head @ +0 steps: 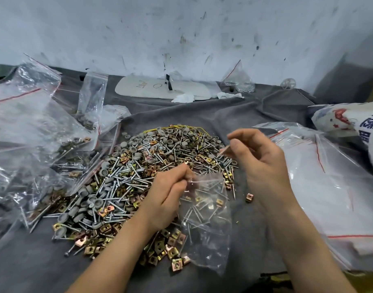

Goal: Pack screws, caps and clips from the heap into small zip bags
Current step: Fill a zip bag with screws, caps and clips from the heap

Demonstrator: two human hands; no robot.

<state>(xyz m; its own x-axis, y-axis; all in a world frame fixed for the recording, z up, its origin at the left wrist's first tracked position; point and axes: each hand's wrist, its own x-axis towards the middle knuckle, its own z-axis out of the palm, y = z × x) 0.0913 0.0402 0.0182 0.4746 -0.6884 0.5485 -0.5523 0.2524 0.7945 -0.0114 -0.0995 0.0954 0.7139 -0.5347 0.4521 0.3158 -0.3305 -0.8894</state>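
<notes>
Filling a bag (204,218) is the step in hand: the left hand (170,193) pinches its mouth, the bag lying part filled at the near edge of the heap (128,176). The right hand (259,163) has its grip pinched on one screw (223,150) above the heap; next it needs steering into that mouth.

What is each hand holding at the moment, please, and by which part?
The left hand pinches the small zip bag at its top edge; the right hand pinches what looks like a screw by one end.
</notes>
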